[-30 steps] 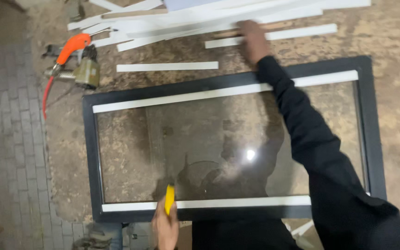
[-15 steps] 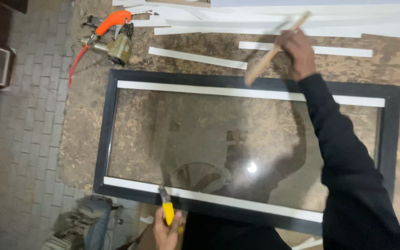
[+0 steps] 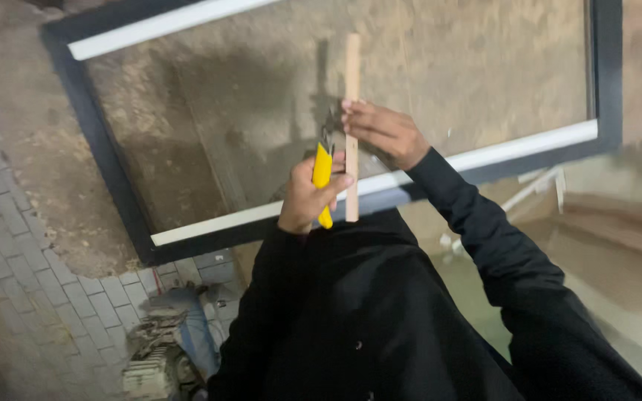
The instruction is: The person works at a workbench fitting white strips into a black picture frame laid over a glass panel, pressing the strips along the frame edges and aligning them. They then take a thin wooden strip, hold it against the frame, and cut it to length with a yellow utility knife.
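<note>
Head view, looking down over the person's chest. The left hand (image 3: 307, 194) sits just below centre of the view, fingers wrapped fully around a yellow utility knife (image 3: 322, 178); the knife stands nearly upright, its dark tip pointing toward twelve o'clock and its lower end showing beneath the fist. The right hand (image 3: 383, 132) lies at one o'clock from the left hand, close beside it, with fingers and thumb pinched around a thin wooden stick (image 3: 351, 111). The stick stands upright, runs from above the right hand down past the left hand, and passes just beside the knife on its three o'clock side; whether the two touch cannot be told. Both hands are closed firmly on their objects. Beneath them lies a large dark window frame (image 3: 105, 156), set on a tilt across the upper part of the view, with a glass pane (image 3: 447, 74) that reflects the hands faintly. A white strip (image 3: 209, 223) lines the frame's near edge, running from seven o'clock toward three o'clock, and a second white strip (image 3: 165, 24) lines the far edge at eleven o'clock. The frame rests on a dusty slab (image 3: 46, 193). Grey paving bricks (image 3: 16, 297) fill the eight o'clock corner. Black sleeves cover both arms.
</note>
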The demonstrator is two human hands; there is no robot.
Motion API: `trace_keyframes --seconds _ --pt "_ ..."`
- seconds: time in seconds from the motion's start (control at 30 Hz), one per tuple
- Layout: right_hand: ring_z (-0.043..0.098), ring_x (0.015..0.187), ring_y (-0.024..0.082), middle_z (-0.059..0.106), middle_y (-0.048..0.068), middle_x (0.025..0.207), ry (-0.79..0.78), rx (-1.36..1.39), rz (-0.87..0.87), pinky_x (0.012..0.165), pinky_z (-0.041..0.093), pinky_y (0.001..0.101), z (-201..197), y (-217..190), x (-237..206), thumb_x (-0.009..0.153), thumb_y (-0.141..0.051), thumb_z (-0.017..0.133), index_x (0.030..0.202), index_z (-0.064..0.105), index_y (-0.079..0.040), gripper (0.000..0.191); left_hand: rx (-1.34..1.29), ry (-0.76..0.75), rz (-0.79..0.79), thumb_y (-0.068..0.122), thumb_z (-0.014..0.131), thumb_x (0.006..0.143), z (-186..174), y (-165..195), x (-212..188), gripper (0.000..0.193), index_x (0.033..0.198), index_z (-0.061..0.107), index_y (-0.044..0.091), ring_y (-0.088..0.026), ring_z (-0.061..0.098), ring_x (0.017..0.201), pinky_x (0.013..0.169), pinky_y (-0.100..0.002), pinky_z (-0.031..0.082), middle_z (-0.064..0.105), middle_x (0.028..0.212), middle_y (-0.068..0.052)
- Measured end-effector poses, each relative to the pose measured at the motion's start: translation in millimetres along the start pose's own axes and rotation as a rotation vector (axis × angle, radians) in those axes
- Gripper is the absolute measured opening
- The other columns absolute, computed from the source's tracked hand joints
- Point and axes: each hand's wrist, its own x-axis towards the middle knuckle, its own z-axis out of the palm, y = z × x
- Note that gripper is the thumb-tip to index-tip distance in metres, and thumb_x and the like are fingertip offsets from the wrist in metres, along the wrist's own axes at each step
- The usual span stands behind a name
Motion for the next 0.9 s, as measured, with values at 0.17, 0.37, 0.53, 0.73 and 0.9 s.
trace_keyframes --seconds 0.17,0.37,0.53,0.73,0.9 --pt "0.063 0.127 0.041 0.067 0.024 0.131 0.189 -0.148 0.241 0.105 0.056 0.0444 38 -22 -33 0.094 0.000 0.072 0.127 0.068 0.000 0.033 0.102 0.123 -0.015 0.002 0.080 0.082 -4 -27 11 0.033 0.114 0.070 -0.002 -0.009 0.069 0.072 0.053 -0.024 0.055 0.076 0.099 -0.009" --pt "0.073 0.099 0.015 0.076 0.008 0.110 -0.007 0.595 0.878 0.090 0.059 0.0312 48 -25 -79 0.099 0.000 0.065 0.147 0.054 0.000 0.049 0.076 0.209 0.023 0.002 0.078 0.083 6 -50 35 0.027 0.108 0.067 -0.001 -0.012 0.071 0.074 0.054 -0.026 0.057 0.076 0.097 -0.010" --pt "0.069 0.095 0.011 0.074 0.007 0.106 -0.020 0.717 0.909 0.085 0.058 0.0271 57 -23 -100 0.096 0.002 0.071 0.149 0.053 0.002 0.056 0.110 0.175 0.054 0.005 0.080 0.083 15 -56 36 0.028 0.108 0.069 0.000 -0.010 0.072 0.079 0.055 -0.026 0.060 0.074 0.096 -0.007" --pt "0.066 0.092 0.008 0.069 0.004 0.104 0.116 0.782 0.999 0.081 0.056 0.0263 81 -43 -119 0.095 -0.001 0.074 0.147 0.051 0.002 0.057 0.241 0.152 -0.065 0.011 0.081 0.086 6 -61 26 0.029 0.111 0.070 0.001 -0.016 0.068 0.065 0.056 -0.029 0.055 0.074 0.089 -0.012" --pt "0.069 0.094 0.009 0.071 0.003 0.104 0.043 0.364 1.156 0.085 0.057 0.0267 69 -22 -153 0.100 -0.007 0.071 0.140 0.057 0.001 0.043 0.951 0.238 0.589 0.023 0.081 0.089 -15 -83 -15 0.044 0.128 0.065 0.009 -0.027 0.074 0.095 0.081 -0.039 0.060 0.067 0.126 -0.008"
